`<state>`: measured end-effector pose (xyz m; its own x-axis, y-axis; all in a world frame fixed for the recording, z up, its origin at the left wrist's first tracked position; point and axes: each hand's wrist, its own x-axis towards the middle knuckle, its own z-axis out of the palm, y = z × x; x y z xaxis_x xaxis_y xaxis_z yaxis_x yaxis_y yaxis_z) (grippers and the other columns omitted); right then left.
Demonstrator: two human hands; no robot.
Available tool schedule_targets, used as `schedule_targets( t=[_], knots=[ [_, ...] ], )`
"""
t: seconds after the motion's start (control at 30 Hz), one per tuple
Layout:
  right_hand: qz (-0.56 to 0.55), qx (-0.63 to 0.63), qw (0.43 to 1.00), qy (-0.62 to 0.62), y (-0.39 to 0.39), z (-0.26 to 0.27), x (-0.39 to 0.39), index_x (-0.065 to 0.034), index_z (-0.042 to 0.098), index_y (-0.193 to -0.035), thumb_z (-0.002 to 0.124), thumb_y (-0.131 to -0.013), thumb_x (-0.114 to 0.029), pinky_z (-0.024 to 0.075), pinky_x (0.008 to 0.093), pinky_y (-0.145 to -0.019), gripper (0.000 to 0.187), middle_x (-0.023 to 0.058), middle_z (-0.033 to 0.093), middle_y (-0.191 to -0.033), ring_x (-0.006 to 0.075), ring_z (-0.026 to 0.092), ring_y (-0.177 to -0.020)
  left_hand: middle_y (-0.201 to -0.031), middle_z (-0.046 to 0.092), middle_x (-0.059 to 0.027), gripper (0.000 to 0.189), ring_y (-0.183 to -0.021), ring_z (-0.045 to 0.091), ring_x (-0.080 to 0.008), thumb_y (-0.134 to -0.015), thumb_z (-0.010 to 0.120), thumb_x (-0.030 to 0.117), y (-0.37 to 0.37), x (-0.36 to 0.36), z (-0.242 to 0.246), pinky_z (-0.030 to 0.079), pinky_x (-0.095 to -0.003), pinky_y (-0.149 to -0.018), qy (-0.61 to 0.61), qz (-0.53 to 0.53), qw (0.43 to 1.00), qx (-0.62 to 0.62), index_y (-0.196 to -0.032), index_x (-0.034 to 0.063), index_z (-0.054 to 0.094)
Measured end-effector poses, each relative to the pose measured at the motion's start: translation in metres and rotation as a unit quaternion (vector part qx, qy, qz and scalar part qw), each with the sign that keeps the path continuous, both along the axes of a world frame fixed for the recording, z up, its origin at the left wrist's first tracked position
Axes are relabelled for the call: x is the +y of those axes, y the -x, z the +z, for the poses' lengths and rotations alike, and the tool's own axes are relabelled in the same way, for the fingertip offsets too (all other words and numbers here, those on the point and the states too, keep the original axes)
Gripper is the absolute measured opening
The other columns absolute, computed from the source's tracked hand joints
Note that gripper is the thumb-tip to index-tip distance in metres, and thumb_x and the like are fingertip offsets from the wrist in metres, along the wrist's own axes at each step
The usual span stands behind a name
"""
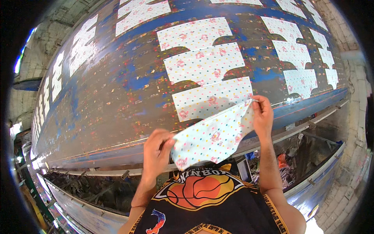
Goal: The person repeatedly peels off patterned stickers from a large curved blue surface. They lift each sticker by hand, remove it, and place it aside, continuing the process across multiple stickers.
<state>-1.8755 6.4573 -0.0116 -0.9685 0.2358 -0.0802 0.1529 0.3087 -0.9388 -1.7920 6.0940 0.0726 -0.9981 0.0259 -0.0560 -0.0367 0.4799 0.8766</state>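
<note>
My left hand (159, 150) pinches the left corner of a white printed fabric panel (211, 134) with coloured dots and small pink figures. At its upper right corner, my right hand (263, 114) grips the same panel between thumb and fingers. The panel hangs tilted at the near edge of a long paint-stained table (117, 102), in front of my body. Just beyond it a matching panel (214, 98) lies flat, partly covered by the held one. Two more flat panels (204, 63) of the same print continue the column away from me.
Further columns of printed panels lie on the table to the right (295, 55) and to the left (84, 44). A metal rail (318, 118) runs along the near edge. Below it are troughs with debris. A brick floor (350, 163) shows at the right.
</note>
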Motion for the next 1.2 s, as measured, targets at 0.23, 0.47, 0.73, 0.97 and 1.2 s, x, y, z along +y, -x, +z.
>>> schedule_targets(
  t=[0.23,0.47,0.73,0.97,1.2],
  knots=[
    [0.066,0.137,0.964,-0.219,0.046,-0.026,0.034,-0.0013,0.069,-0.121,0.065,-0.103,-0.002,0.0564,0.0361,-0.08,0.019,0.0112,0.071,-0.104,0.0242,0.071,-0.09,-0.101,0.069,-0.0164,0.008,-0.085,0.067,-0.0348,-0.099,0.069,0.002,0.063,0.043,-0.067,0.054,-0.0395,-0.074,0.135,0.039,0.989,0.053,-0.107,-0.0015,0.07],
    [0.118,0.117,0.909,-0.382,0.083,-0.052,0.026,-0.0071,0.07,-0.12,0.069,-0.099,-0.015,0.0473,0.0504,-0.092,0.022,0.012,0.072,-0.108,0.0346,0.067,-0.103,-0.108,0.074,-0.017,0.017,-0.095,0.071,-0.0369,-0.1,0.07,0.011,0.096,0.041,-0.111,0.056,-0.0435,-0.084,0.238,0.083,0.967,0.046,-0.112,-0.0001,0.072],
    [0.156,0.072,0.919,-0.354,0.096,-0.053,0.033,-0.009,0.067,-0.118,0.07,-0.099,-0.018,0.0471,0.0525,-0.09,0.021,0.0123,0.07,-0.108,0.0351,0.067,-0.105,-0.112,0.068,-0.0136,0.02,-0.1,0.069,-0.0362,-0.098,0.075,0.019,0.103,0.04,-0.121,0.056,-0.0462,-0.085,0.268,0.12,0.956,0.008,-0.11,0.0048,0.07],
    [0.183,0.02,0.927,-0.326,0.106,-0.049,0.036,-0.0086,0.065,-0.114,0.071,-0.098,-0.019,0.047,0.0575,-0.092,0.02,0.0137,0.069,-0.113,0.0387,0.067,-0.109,-0.113,0.064,-0.0139,0.02,-0.099,0.067,-0.0349,-0.095,0.078,0.019,0.105,0.042,-0.113,0.054,-0.0445,-0.086,0.266,0.129,0.955,-0.004,-0.108,0.0048,0.071],
    [0.223,-0.042,0.923,-0.31,0.107,-0.039,0.037,-0.0073,0.065,-0.115,0.073,-0.096,-0.011,0.0515,0.0493,-0.091,0.021,0.0148,0.066,-0.111,0.0365,0.067,-0.104,-0.114,0.065,-0.017,0.025,-0.107,0.064,-0.0393,-0.095,0.078,0.018,0.105,0.039,-0.123,0.053,-0.048,-0.091,0.303,0.097,0.948,0.016,-0.109,0.0024,0.066]
  ],
)
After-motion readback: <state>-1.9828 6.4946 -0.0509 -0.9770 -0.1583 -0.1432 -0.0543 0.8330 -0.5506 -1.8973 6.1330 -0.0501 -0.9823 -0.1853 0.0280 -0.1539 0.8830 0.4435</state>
